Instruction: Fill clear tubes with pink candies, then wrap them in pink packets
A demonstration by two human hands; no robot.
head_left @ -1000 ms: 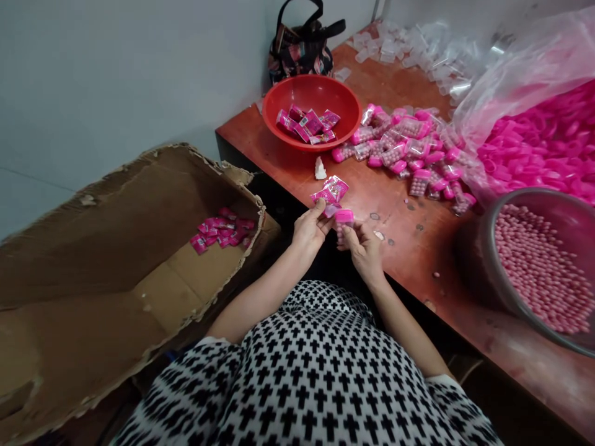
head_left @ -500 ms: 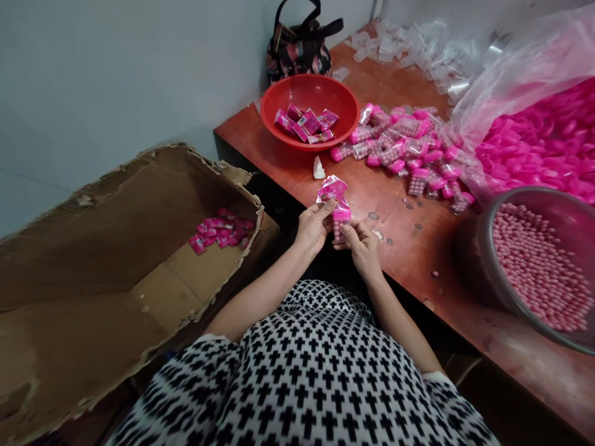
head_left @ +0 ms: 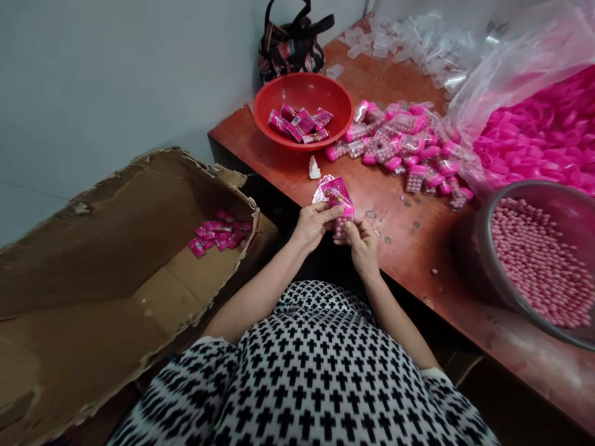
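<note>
Just past the table's near edge, my right hand (head_left: 363, 246) grips the lower end of a small clear box of pink candy balls (head_left: 341, 229) with a pink cap. My left hand (head_left: 312, 225) is closed at the box's top, its thumb pressing on a pink printed label (head_left: 343, 199). That label lies partly over the box's upper part. More pink printed labels (head_left: 324, 184) show just behind it on the table, silvery at one edge. A crumpled white lump (head_left: 314, 167) sits beyond them.
A red bowl (head_left: 344, 118) holds several wrapped packs, beside a heap of filled boxes (head_left: 400, 139). At right stand a grey tub (head_left: 487, 238) of pink balls and a bag of pink caps (head_left: 539, 133). Left is a cardboard box (head_left: 176, 279); a handbag (head_left: 292, 52) stands behind.
The pink label has come down over the top of the candy box, and my left thumb has moved right across it. My right hand keeps its grip. The view has shifted slightly.
</note>
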